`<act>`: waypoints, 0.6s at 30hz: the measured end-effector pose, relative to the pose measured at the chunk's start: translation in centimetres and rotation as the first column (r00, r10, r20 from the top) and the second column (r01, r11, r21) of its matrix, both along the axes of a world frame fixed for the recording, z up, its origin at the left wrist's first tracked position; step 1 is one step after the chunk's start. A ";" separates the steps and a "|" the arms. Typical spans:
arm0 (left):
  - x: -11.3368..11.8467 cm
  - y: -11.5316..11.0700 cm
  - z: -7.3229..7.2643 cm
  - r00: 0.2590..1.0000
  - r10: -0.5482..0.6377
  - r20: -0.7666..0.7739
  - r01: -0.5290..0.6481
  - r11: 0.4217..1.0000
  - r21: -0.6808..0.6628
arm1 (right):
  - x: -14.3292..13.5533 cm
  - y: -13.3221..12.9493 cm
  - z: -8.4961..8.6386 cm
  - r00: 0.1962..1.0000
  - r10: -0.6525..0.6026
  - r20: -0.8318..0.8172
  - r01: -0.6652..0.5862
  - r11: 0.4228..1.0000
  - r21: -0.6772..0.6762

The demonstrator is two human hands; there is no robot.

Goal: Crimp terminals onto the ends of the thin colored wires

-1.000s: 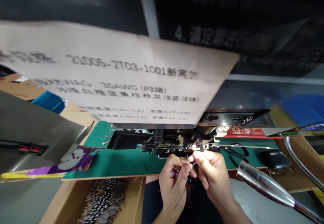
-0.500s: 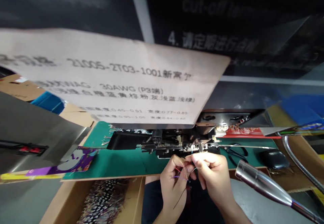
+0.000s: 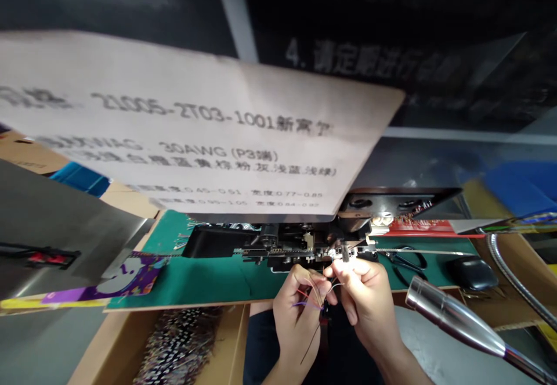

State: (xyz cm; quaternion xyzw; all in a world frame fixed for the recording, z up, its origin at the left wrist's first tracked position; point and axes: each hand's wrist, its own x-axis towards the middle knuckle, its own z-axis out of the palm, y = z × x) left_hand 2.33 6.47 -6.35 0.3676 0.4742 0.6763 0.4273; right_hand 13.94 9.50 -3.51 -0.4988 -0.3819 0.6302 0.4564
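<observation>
My left hand (image 3: 298,306) is closed around a bunch of thin coloured wires (image 3: 308,303); red, purple, brown and black strands fan out between its fingers. Just right of it, my right hand (image 3: 368,295) pinches at the front of the terminal crimping machine (image 3: 304,248), its thumb and forefinger together. A thin wire seems to be between those fingertips, though its end is too small to make out. Both hands nearly touch, directly below the machine's lit working point. A strip of terminals (image 3: 429,251) runs into the machine from the right.
A paper label (image 3: 209,135) on the machine's housing fills the upper view. On the green mat (image 3: 209,283) lie black-handled scissors or pliers (image 3: 407,260) and a dark mouse-like object (image 3: 472,273). A metal lamp (image 3: 452,315) juts in at right. Bundled wires (image 3: 174,344) fill a box at lower left.
My right fingertips have shifted slightly at the machine's front, and the blue wire end that stood above them no longer shows. My left hand keeps its wires. The camera view has tilted a little.
</observation>
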 end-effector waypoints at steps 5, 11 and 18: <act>-0.4 -0.3 -0.3 0.999 -0.041 -0.034 0.039 0.997 -0.059 | 0.0 -0.1 -0.1 1.000 0.005 0.004 -0.006 1.000 0.010; -0.3 -0.6 -0.1 0.997 -0.073 -0.039 0.068 0.992 -0.109 | 0.5 -0.5 0.3 0.989 0.074 0.126 -0.088 0.991 0.106; -0.3 -0.6 -0.3 0.997 -0.074 -0.035 0.069 0.989 -0.134 | 0.6 -0.4 0.4 0.988 0.088 0.130 -0.098 0.992 0.077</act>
